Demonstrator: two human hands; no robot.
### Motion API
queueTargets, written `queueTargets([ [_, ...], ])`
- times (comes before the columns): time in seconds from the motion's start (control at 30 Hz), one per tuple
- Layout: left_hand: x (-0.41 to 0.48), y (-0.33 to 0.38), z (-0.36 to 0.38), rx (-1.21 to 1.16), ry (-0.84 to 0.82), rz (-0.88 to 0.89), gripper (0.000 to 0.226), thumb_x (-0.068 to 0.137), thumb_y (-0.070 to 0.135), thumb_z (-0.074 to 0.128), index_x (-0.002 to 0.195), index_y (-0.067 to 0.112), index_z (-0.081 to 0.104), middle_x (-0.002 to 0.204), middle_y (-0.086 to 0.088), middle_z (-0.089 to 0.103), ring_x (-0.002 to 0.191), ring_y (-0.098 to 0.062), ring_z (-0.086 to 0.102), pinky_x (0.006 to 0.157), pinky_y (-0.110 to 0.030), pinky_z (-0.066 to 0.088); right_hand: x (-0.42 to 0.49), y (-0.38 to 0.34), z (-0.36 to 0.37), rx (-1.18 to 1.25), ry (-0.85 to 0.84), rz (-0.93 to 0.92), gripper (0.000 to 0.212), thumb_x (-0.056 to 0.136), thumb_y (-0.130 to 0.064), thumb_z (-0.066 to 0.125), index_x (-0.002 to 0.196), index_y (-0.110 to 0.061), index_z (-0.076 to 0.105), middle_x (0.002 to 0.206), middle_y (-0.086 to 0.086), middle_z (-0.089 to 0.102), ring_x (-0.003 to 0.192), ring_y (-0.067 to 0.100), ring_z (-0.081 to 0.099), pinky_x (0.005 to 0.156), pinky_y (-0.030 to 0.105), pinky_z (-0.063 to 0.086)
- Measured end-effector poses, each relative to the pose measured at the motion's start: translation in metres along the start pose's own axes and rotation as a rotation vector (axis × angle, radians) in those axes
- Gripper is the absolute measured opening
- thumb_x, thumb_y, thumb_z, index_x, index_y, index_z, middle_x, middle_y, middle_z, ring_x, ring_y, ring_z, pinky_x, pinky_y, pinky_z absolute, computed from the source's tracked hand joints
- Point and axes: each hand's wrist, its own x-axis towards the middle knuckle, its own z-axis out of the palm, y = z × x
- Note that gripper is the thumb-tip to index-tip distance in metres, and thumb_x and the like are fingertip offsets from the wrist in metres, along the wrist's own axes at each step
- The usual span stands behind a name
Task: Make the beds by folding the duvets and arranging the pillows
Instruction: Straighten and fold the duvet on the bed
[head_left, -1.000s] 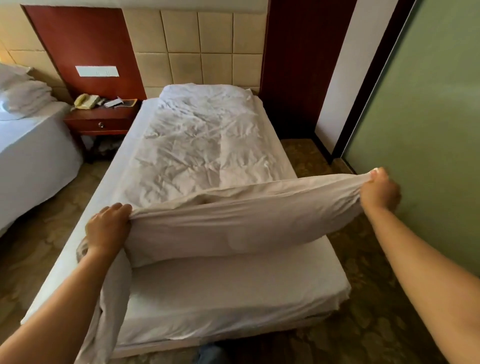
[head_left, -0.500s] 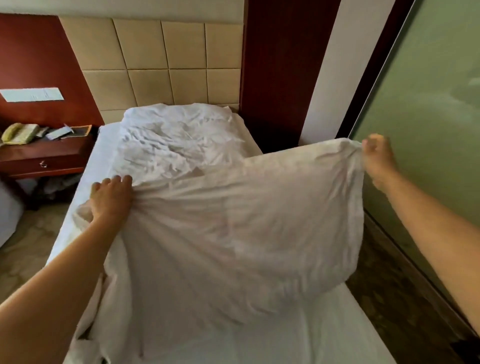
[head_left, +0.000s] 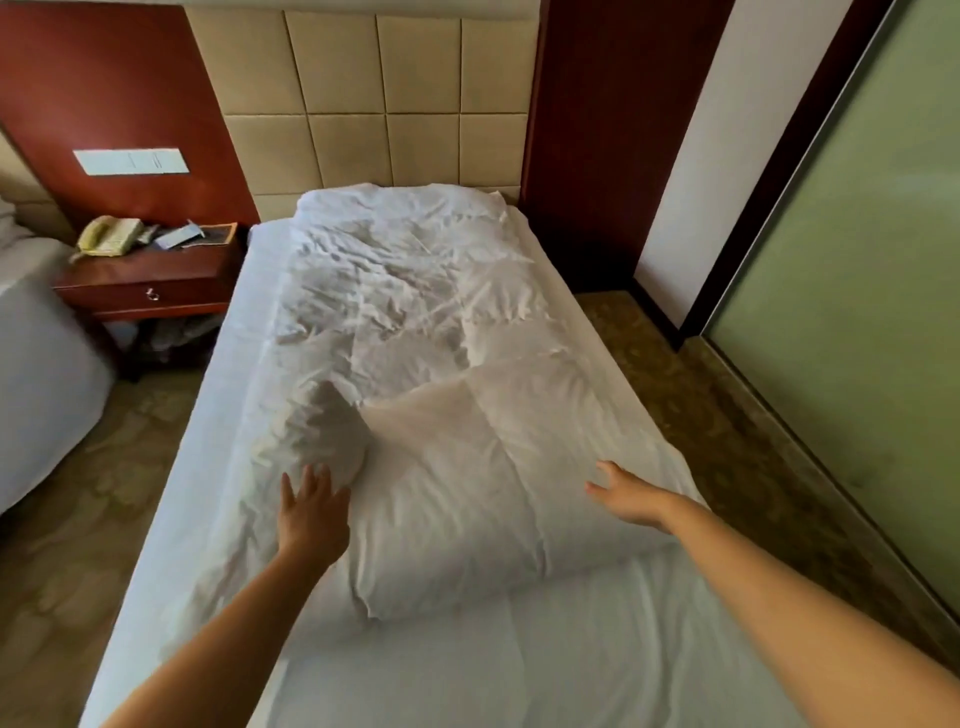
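- Duvet (head_left: 415, 332), white and heavily creased, lies along the middle of a narrow bed (head_left: 234, 364) and reaches up to the padded headboard (head_left: 374, 104).
- Its foot end is folded back over itself. This makes a doubled layer (head_left: 467, 483) with a rounded fold facing us, and bare sheet (head_left: 597, 654) shows below it.
- Our left hand (head_left: 311, 514) is palm down, fingers straight and spread, on the left part of that doubled layer. It grips nothing.
- Our right hand (head_left: 631, 496) is also open, fingers splayed, over the right part of the layer, and it holds nothing. We cannot tell whether it touches the cloth or hovers just above.
- We judge the duvet to be soft, light and puffy. It will likely sag, billow and slide on the sheet, and will not keep a crisp edge unless pressed flat.
- The best hold, in our view, is to pinch the two corners of the folded end, one per hand and well apart. A grip at mid-edge would let the corners droop.
- The left side bunches into a ridge (head_left: 322, 415) that probably needs smoothing.
- No separate pillow shows on this bed.
- To the left, a telephone (head_left: 110, 236) sits on a bedside tabletop (head_left: 171, 265), beside a second bed (head_left: 41, 364).
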Motion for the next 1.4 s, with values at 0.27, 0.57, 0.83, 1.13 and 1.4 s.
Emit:
queueTargets([
  [0.27,-0.134,-0.117,0.045,-0.151,0.048,-0.188,0.04,0.094,0.031,0.039,0.133,0.027,0.043,0.14,-0.005,0.035,0.133,-0.024,0.03,0.107,-0.04,0.028,-0.098,-0.057,0.069,-0.12,0.089,-0.201,0.05,0.101,-0.032,0.037,0.145,-0.007,0.032,0.151,0.012,0.031,0.135,0.029,0.035,0.106,0.035,0.032],
  [0.57,-0.231,-0.216,0.054,-0.334,0.085,-0.163,0.035,0.095,0.031,0.043,0.128,0.025,0.05,0.135,-0.003,0.042,0.127,-0.023,0.042,0.098,-0.037,0.043,-0.19,-0.134,0.169,-0.127,0.109,-0.309,0.04,0.099,-0.024,0.042,0.122,0.006,0.054,0.127,0.025,0.055,0.117,0.036,0.052,0.098,0.039,0.042],
  [0.83,-0.236,-0.317,0.044,-0.386,0.326,0.045,0.039,0.097,0.033,0.043,0.135,0.025,0.044,0.139,-0.002,0.039,0.129,-0.023,0.041,0.099,-0.036,0.045,-0.236,-0.21,0.218,-0.019,0.317,-0.275,0.04,0.098,-0.021,0.04,0.112,0.012,0.056,0.117,0.035,0.053,0.103,0.041,0.057,0.089,0.042,0.045],
  [1.13,-0.227,-0.533,0.119,-0.33,0.227,0.11,0.031,0.094,0.031,0.05,0.123,0.021,0.055,0.118,0.001,0.052,0.109,-0.019,0.054,0.092,-0.036,0.051,-0.24,-0.358,0.365,0.014,0.367,-0.298,0.036,0.096,-0.025,0.048,0.128,-0.009,0.049,0.136,0.016,0.048,0.125,0.029,0.047,0.097,0.03,0.037],
  [1.4,-0.148,-0.561,0.114,-0.465,0.2,0.284,0.036,0.096,0.025,0.047,0.131,0.018,0.05,0.132,-0.005,0.044,0.117,-0.024,0.049,0.098,-0.037,0.046,-0.227,-0.395,0.367,0.088,0.432,-0.158,0.052,0.095,-0.025,0.052,0.141,-0.008,0.035,0.145,0.012,0.039,0.131,0.03,0.04,0.101,0.032,0.035],
])
